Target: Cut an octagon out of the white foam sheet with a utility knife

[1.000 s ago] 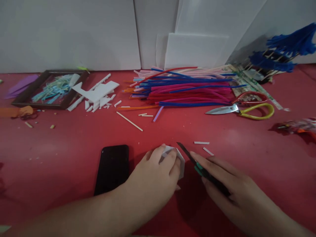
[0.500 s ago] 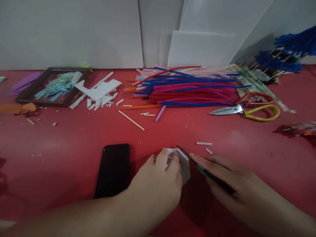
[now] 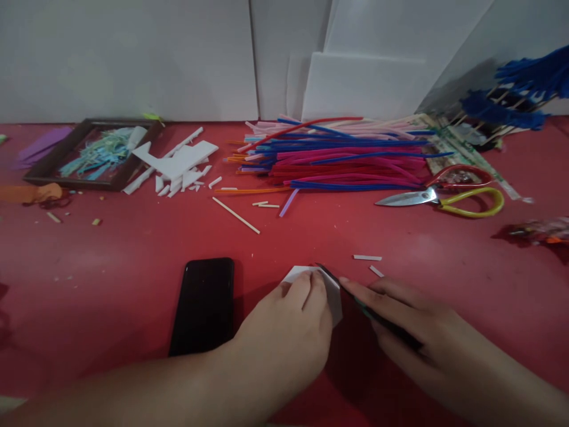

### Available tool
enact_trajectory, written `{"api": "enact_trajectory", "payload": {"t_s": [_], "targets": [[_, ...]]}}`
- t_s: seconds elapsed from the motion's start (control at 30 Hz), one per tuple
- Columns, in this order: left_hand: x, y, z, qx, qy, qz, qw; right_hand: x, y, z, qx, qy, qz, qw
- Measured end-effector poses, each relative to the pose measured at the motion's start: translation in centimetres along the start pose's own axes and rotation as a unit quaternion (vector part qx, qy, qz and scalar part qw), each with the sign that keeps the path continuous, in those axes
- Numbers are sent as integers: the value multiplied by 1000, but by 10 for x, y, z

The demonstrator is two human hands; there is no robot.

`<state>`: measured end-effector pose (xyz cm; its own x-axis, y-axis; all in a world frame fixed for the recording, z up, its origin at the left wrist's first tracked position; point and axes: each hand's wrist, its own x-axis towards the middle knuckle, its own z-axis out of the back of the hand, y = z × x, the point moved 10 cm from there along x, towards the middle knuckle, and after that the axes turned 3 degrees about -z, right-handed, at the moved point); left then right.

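A white many-sided piece (image 3: pixel 334 296) lies on the red table, partly covered by my left hand (image 3: pixel 288 326). The fingers of that hand are bent together and press down on the piece; its thumb is hidden. My right hand (image 3: pixel 418 332) is closed around a dark craft knife (image 3: pixel 386 324) with a bit of green on its handle. The knife's blade lies along the upper right edge of the white piece. Two thin white strips (image 3: pixel 367 258) lie just beyond the knife.
A black phone (image 3: pixel 203 305) lies left of my left hand. Farther back are a brown frame (image 3: pixel 73 183), white scraps (image 3: pixel 182 163), a pile of coloured pipe cleaners (image 3: pixel 347 157) and scissors (image 3: pixel 433 198). Thin sticks (image 3: pixel 235 215) lie mid-table.
The fingers of my left hand have drawn closer together on the white piece, and more of its upper left part shows. My right hand and the knife have hardly moved.
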<state>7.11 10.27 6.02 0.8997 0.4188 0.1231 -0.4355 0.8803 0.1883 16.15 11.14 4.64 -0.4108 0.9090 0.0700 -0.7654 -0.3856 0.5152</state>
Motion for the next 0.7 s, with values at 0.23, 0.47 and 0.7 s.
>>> {"api": "enact_trajectory", "payload": {"t_s": [0.23, 0.47, 0.7], "targets": [[-1, 0, -1, 4, -9, 6, 1000, -2, -4, -5, 0, 3, -19, 1000], [-1, 0, -1, 0, 3, 6, 1000, -1, -4, -5, 4, 14, -15, 1000], [0, -3, -5, 9, 10, -2, 1000, -1, -3, -4, 7, 17, -12, 1000]]}}
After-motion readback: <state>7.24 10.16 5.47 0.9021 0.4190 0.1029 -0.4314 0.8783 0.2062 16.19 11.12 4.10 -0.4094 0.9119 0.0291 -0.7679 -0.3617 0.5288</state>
